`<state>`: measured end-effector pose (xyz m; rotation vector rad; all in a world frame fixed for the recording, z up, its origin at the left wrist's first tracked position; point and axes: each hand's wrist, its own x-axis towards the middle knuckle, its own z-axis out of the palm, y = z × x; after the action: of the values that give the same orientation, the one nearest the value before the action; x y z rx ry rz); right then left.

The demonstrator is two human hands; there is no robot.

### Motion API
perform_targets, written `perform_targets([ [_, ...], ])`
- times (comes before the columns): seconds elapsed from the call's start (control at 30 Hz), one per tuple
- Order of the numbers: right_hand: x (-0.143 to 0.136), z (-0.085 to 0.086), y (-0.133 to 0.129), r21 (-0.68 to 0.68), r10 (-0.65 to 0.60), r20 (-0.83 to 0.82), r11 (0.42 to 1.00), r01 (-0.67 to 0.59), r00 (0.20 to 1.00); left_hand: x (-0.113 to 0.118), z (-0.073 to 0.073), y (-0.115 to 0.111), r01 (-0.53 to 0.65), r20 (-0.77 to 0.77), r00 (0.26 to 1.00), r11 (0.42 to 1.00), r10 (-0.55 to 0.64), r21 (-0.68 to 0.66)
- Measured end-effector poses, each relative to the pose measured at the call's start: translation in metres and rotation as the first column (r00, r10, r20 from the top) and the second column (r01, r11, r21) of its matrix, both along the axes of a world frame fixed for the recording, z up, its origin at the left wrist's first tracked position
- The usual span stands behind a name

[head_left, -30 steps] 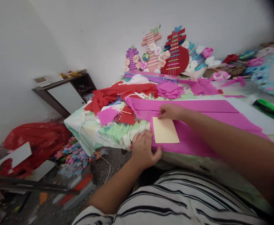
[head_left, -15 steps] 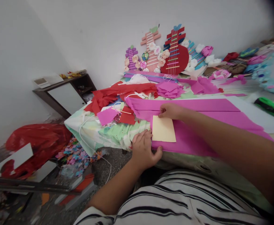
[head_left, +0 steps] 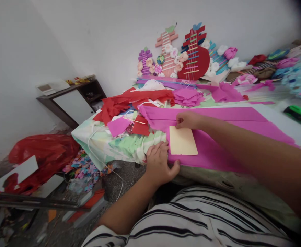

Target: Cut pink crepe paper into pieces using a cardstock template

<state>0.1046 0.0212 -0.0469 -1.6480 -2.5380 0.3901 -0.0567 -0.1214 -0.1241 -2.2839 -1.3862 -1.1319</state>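
A cream rectangular card (head_left: 183,142) lies on a wide sheet of magenta crepe paper (head_left: 217,151) along the table's near edge. The fingers of my right hand (head_left: 188,120) are pinched closed at the card's top edge. My left hand (head_left: 158,161) rests at the left end of the magenta paper, its fingers laid out flat on the edge and the thumb spread apart along the front. Close to the left hand, pink and red paper pieces (head_left: 140,126) lie on the green patterned tablecloth (head_left: 129,147).
Red crepe scraps (head_left: 111,109) and stacked pink pieces (head_left: 187,97) lie behind. Decorated paper guitars (head_left: 195,63) lean on the wall. A green and black cutter (head_left: 299,116) is at the right. Low on the left are a cabinet (head_left: 73,104) and a red plastic bag (head_left: 44,151).
The card sits slightly further right and a little more tilted against the paper's left edge. My right hand still pinches its top edge; my left hand keeps its place.
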Motion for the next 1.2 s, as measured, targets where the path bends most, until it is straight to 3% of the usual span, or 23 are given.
perform_targets([
  [1.2, -0.0031, 0.0011, 0.001, 0.036, 0.039, 0.045, 0.999, -0.04, 0.998, 0.0002, 0.0013, -0.0007, -0.001, -0.005, 1.0, 0.999, 0.001, -0.035],
])
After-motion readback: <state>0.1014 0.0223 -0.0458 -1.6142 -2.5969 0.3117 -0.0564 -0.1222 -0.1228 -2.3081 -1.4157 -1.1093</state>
